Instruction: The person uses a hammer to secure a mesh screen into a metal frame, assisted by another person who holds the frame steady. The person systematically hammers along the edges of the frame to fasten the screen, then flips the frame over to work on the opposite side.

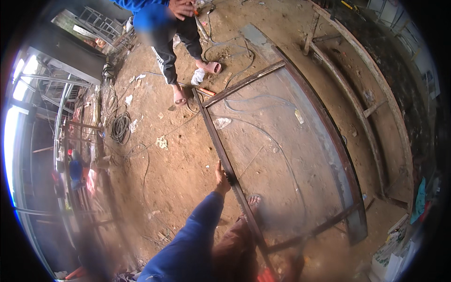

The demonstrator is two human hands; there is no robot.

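The left hand [222,180] is nearest, bent round the brown frame's [214,134] long bar, running 11 to 5 o'clock; the frame spreads toward 2 o'clock. Right hand: can't tell.

The frame [216,141] is dark, rust-brown and four-sided, see-through in the middle. Its near long bar sits in the left hand [221,179]; the rest spreads rightward from there, a grey strip edging its far side.
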